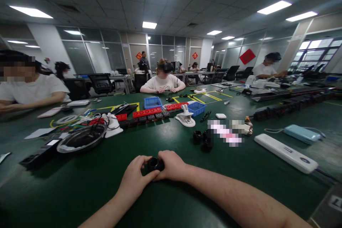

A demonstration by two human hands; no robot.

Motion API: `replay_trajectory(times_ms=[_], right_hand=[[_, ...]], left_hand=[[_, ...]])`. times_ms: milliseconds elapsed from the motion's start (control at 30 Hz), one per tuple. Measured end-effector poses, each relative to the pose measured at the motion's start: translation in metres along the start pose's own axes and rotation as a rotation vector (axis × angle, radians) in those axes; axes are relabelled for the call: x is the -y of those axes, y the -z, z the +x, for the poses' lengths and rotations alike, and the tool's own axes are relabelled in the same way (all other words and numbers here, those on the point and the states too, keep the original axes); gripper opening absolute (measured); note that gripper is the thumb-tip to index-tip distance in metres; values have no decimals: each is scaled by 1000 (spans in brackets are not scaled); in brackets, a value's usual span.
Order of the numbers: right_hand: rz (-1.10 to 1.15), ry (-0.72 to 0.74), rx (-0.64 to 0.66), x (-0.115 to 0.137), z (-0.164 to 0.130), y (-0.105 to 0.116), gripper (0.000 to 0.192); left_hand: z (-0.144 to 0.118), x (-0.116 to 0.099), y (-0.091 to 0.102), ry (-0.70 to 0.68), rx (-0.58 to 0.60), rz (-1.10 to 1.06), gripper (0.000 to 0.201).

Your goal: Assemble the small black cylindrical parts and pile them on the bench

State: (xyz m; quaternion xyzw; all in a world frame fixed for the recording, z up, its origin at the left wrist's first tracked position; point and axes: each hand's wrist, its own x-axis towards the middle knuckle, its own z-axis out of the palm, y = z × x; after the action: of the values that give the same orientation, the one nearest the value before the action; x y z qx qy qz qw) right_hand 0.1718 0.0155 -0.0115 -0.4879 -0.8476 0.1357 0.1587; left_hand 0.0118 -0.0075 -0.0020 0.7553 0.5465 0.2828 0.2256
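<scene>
— Holding what, and where?

— Pinched between both hands: a small black cylindrical part, low over the green tabletop, close to the near edge, about midway along it. Left hand curled around the part's left side, fingers closed on it. Right hand closed on its right side, thumb on top. Forearms coming in from the bottom edge of the view.

— Nearby on the tabletop?

— Just beyond the hands, toward the middle: a cluster of similar black parts, apart from the held one. To the right, near the right edge: a long white power strip, and behind it a pale blue power bank with a cord. To the left: a round dark tray with a shiny rim, black cables draped over it. Farther back: a white clip stand, two blue bins, and red strips set in a row.

— Anyone else?

— Seated at the far edge, facing this way: a person in a headset. At the left edge: a person in a white shirt, arms resting on the tabletop.
</scene>
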Motion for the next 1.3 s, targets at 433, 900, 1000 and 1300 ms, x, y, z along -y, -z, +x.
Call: replay_trajectory(times_ms=[433,900,1000,1300], right_hand=[[208,280,196,-8,-1,23,47],[324,294,235,-15,5,21,42],[571,260,288,-15,3,25,47],[183,135,-115,12,-12,19,60]], left_hand=[[1,4,9,-81,103,-54,37],[1,5,6,-136,126,-96,34],[2,11,4,-162,117,-125,41],[5,12,-3,-125,131,65,39]])
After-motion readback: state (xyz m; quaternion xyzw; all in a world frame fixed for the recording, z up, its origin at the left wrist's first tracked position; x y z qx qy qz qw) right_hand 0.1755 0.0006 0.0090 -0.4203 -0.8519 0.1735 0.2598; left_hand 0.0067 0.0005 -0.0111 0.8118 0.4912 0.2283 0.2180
